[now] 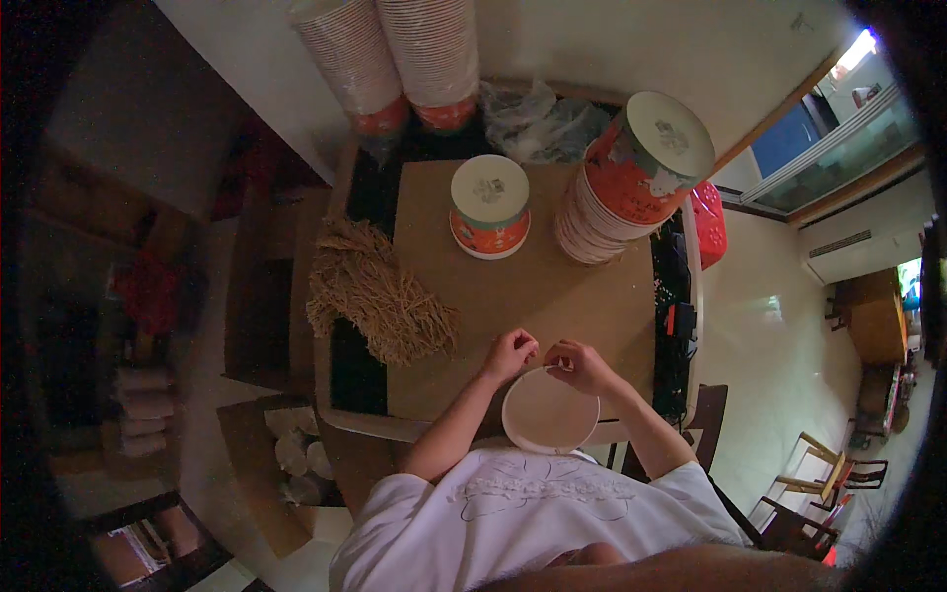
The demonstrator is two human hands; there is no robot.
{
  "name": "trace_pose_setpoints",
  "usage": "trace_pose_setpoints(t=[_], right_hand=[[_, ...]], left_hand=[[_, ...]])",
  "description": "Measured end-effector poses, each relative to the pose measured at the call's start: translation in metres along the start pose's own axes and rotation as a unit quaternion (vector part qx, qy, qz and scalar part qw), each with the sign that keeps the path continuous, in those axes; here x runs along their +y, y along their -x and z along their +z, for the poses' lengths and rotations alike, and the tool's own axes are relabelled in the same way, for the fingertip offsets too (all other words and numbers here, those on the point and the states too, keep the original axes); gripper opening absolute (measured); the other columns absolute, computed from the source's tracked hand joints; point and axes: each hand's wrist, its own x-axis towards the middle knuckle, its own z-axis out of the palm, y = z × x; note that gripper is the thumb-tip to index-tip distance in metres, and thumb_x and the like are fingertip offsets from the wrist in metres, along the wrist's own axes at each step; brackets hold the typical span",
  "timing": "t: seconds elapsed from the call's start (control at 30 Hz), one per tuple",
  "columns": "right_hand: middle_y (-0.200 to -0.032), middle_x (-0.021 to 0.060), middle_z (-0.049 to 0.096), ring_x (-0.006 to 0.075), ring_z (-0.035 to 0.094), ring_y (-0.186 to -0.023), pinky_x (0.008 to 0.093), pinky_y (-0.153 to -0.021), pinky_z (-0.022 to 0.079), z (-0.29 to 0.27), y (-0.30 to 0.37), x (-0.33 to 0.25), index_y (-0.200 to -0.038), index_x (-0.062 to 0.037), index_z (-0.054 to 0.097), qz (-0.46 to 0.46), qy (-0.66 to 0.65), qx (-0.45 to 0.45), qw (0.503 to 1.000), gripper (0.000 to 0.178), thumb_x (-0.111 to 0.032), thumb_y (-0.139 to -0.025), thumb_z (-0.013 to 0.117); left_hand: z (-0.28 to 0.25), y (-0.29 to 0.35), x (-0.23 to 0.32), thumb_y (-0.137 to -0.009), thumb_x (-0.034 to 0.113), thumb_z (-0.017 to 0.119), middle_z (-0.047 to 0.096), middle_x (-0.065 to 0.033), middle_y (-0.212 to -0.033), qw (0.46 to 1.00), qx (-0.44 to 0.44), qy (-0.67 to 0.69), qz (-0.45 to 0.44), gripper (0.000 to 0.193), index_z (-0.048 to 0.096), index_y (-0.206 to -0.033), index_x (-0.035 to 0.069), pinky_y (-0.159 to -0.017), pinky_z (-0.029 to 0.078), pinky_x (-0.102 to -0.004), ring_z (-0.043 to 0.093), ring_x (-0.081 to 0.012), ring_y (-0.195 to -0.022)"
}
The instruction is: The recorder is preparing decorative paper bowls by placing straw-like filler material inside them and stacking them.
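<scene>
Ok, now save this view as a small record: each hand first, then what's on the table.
right hand: fingers at the far rim of a white round open tub
left hand: fingers curled beside that rim; any held item too small to tell
table left: tangled brown fibrous bundle
table middle: upturned orange-and-green round tub
table right: stack of upturned orange-and-green tubs
table back: crumpled clear plastic bag
surface: flat brown cardboard sheet

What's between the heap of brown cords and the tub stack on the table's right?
The head view shows an upturned orange tub between the brown cords and the tub stack, with bare cardboard either side.
</scene>
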Motion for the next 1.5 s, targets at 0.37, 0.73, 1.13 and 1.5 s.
trace_pose_setpoints(t=[0.37,0.73,1.13,1.5], right_hand=[[-0.075,0.0053,0.054,0.0152,0.052,-0.065,0.0274,-0.057,0.043,0.002,0.002,-0.005,-0.085,-0.0057,0.059,0.021,-0.032,0.017,0.999,0.015,-0.007,-0.071,0.061],[-0.074,0.0057,0.053,0.0168,0.052,-0.065,0.0287,-0.057,0.043,0.002,0.000,-0.010,-0.081,-0.0055,0.058,-0.037,0.010,0.027,0.999,0.009,-0.007,-0.072,0.061],[-0.075,0.0068,0.054,0.0183,0.053,-0.066,0.0290,-0.058,0.044,0.001,0.000,-0.010,-0.080,-0.0051,0.058,0.026,-0.010,0.020,0.999,0.009,-0.006,-0.072,0.060],[-0.068,0.0043,0.047,0.0120,0.045,-0.059,0.0251,-0.052,0.040,-0.010,0.026,0.003,-0.084,-0.0041,0.047,0.067,-0.096,0.176,0.977,0.018,-0.002,-0.071,0.060]], left_hand=[[-0.003,0.000,0.010,-0.081,0.009,0.056,0.057,-0.0004,-0.065,0.999,0.026,0.019,-0.011,0.008,0.055,-0.075,0.004,-0.051,0.042,-0.0210,0.051,-0.0067,-0.055],[-0.003,0.000,0.013,-0.080,0.009,0.056,0.057,-0.0010,-0.064,1.000,0.022,0.004,0.006,0.007,0.056,-0.077,0.003,-0.052,0.043,-0.0223,0.052,-0.0079,-0.056],[0.002,0.002,0.020,-0.080,0.012,0.057,0.054,-0.0004,-0.060,0.998,0.063,-0.014,0.024,0.012,0.055,-0.073,0.003,-0.049,0.041,-0.0234,0.049,-0.0071,-0.052],[-0.033,0.028,0.089,-0.075,0.021,0.065,0.047,0.0019,-0.056,0.999,-0.014,-0.045,-0.002,0.014,0.061,-0.075,0.008,-0.056,0.042,-0.0272,0.048,-0.0109,-0.055]])
